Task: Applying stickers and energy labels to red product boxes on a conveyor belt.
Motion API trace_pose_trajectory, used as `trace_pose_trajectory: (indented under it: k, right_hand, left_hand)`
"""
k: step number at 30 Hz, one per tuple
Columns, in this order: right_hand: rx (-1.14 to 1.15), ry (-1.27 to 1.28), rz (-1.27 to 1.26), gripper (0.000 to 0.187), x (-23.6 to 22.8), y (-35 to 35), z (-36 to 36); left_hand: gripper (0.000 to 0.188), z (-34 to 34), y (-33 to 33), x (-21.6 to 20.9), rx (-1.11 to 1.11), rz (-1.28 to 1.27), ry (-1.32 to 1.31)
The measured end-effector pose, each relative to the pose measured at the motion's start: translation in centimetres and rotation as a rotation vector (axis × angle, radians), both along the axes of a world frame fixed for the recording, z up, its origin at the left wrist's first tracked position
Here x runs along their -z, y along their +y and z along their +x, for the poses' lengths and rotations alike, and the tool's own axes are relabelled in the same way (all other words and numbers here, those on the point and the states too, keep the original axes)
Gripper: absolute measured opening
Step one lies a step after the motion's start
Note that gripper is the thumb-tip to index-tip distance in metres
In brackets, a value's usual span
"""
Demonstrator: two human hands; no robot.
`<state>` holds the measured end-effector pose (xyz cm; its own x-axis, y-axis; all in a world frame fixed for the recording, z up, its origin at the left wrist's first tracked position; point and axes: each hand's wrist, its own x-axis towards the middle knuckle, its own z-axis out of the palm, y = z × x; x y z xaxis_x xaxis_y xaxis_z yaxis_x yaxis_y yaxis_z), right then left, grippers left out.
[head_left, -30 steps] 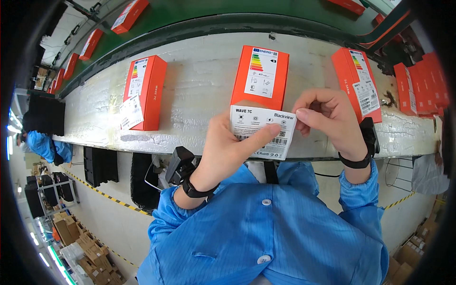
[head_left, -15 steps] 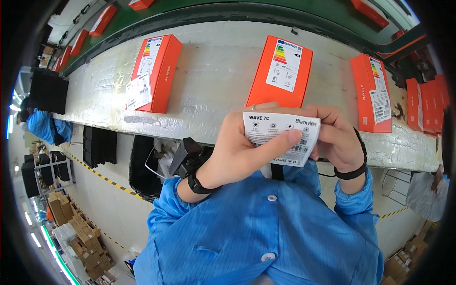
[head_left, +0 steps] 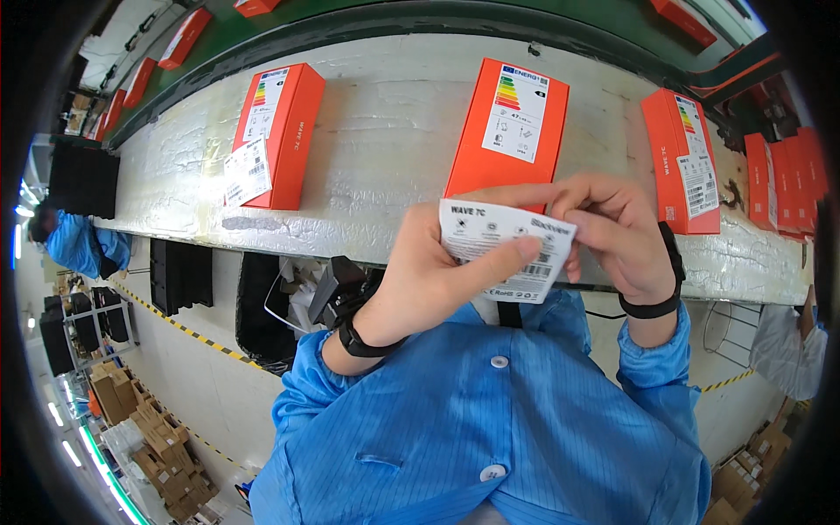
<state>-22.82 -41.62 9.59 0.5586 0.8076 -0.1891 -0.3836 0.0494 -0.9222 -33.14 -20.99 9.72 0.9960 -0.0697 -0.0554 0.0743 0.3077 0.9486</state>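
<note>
My left hand pinches a white printed label in front of my chest, its thumb across the printed face. At the label's upper right corner, my right hand has its thumb and forefinger pressed together, close to the edge. Whether they grip that corner is hard to see. Just beyond both hands lies an orange-red box with a coloured energy label on its top. The label I hold hides the box's near end slightly.
On the silvery worktop, another orange box lies left and one more right, each with an added white label. Several boxes stand far right. A green conveyor runs behind. A black bin sits below left.
My right hand has shifted slightly right, its fingertips moving from behind the label to its upper right corner. The label has tilted a little, still in my left hand.
</note>
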Motion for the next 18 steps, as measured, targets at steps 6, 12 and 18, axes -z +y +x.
trace_pose_trajectory:
  k: [6,12,18]
  right_hand:
    - [-0.025,-0.024,0.001,0.018,0.2,1.2,-1.2]
    - [0.085,-0.737,-0.052,0.005,1.2,1.2,-2.2]
    - [0.376,-0.846,-0.057,0.027,2.5,0.9,-2.7]
  left_hand:
    - [0.023,0.0,-0.1,0.3,-0.117,0.093,-0.208]
    - [0.017,-3.8,0.9,1.6,-0.322,0.062,-0.023]
    - [0.027,-12.0,8.7,5.9,-1.016,0.492,0.032]
